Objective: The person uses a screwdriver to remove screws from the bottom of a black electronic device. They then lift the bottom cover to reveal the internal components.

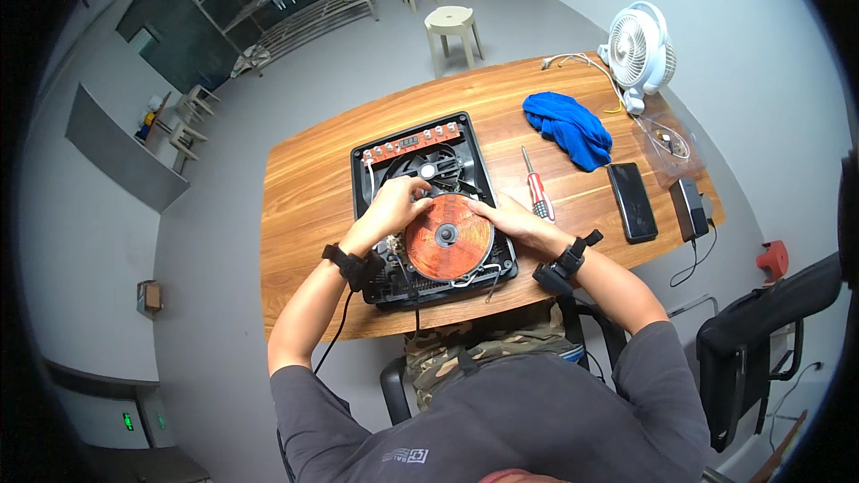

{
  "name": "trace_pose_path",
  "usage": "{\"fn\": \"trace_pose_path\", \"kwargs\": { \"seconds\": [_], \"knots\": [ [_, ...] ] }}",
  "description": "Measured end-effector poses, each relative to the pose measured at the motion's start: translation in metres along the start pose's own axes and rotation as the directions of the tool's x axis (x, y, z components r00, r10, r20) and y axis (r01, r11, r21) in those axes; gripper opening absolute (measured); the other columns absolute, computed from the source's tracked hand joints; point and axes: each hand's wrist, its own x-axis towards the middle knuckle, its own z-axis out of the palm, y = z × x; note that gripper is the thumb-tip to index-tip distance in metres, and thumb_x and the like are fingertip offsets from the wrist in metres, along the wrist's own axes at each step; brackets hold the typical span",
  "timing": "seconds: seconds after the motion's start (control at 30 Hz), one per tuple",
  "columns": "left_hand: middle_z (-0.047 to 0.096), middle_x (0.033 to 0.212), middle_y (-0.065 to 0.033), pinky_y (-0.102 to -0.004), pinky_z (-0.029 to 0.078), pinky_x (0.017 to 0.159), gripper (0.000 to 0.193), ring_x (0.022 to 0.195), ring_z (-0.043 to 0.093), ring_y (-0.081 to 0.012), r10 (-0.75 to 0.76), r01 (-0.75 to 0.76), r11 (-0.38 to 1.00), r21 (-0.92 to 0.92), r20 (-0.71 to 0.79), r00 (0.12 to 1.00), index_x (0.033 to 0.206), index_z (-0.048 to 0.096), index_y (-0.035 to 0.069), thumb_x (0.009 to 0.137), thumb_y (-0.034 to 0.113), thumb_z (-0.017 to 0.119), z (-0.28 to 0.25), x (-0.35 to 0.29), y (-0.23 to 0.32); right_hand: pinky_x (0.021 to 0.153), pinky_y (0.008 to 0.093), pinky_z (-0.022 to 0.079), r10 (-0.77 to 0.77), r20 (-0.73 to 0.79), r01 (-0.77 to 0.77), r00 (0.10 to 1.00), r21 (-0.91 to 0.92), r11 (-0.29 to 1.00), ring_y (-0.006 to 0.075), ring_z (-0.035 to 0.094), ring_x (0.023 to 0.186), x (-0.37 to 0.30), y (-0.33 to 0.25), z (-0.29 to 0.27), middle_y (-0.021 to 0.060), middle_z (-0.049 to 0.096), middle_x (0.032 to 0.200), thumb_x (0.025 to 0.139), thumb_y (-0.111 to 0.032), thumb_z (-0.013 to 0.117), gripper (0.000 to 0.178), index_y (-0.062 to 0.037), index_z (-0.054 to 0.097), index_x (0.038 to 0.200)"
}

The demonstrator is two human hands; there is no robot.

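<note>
An opened induction cooker (490, 241) with a black casing lies on the wooden table in front of me. Its round copper coil (465, 250) sits over the near half, with a dark knob-like piece (446, 233) at the centre. My left hand (398, 207) is closed at the coil's far left edge, thumb against the rim. At the far right edge, my right hand (514, 219) grips the coil with its thumb on the rim; its other fingers are mostly hidden. Beyond the coil, a black fan (428, 171) and an orange circuit board (407, 143) show inside the casing.
Right of the cooker lie a red-handled screwdriver (537, 192), a blue cloth (568, 130), a black phone (633, 203) and a black adapter (689, 208). A white fan (637, 54) stands at the far right corner beside a clear plastic bag (669, 145). A black chair (752, 340) is at right.
</note>
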Motion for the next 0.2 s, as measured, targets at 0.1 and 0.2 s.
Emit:
{"fn": "trace_pose_path", "kwargs": {
  "seconds": [0.1,0.2],
  "knots": [
    [0.073,0.104,-0.0207,-0.0426,0.056,0.086,0.033,0.098,0.072,-0.0349,0.143,-0.143,0.988,0.053,-0.002,0.990,0.113,0.076,0.002,0.090,0.025,0.079,0.007,0.004,-0.005,0.099,0.0338,0.053,0.037,-0.025,-0.037,0.999,-0.008,0.999,0.0175,0.066,0.114,-0.001,-0.003,0.003,0.0121,0.070,0.127,0.105,-0.031,0.063,0.045,-0.0006,0.061,0.138],
    [0.071,0.106,-0.0205,-0.0446,0.054,0.090,0.033,0.102,0.070,-0.0364,0.095,-0.100,0.993,0.061,0.077,0.992,0.115,0.077,0.004,0.091,0.026,0.078,0.007,0.012,-0.003,0.099,0.0337,0.052,0.086,-0.005,-0.086,0.996,-0.019,0.996,0.0178,0.065,0.117,-0.001,-0.002,-0.002,0.0123,0.069,0.131,0.104,-0.033,0.064,0.050,-0.0023,0.058,0.143]
  ]
}}
